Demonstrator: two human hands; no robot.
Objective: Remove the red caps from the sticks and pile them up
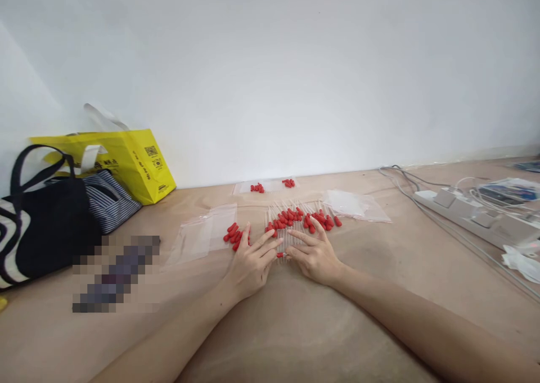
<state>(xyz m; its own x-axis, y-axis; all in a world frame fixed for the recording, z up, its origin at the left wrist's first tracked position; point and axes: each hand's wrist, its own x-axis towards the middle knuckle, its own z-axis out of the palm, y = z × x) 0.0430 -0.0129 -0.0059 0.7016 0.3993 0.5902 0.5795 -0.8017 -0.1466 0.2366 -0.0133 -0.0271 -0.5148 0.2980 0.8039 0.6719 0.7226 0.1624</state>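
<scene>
My left hand and my right hand face each other over a layer of thin pale sticks on the table. Several of these sticks carry red bulb-shaped tips, bunched just beyond my fingers. Both hands have their fingers stretched out and apart, the fingertips resting on or close above the sticks. Between the two hands lies a small red piece, close to my right fingertips. More red tips sit by my left index finger. My left thumb is mostly hidden.
Clear plastic bags lie left of the sticks, with others to the right. Near the wall, another bag has red tips on it. A yellow bag and black bag stand left; a power strip lies right.
</scene>
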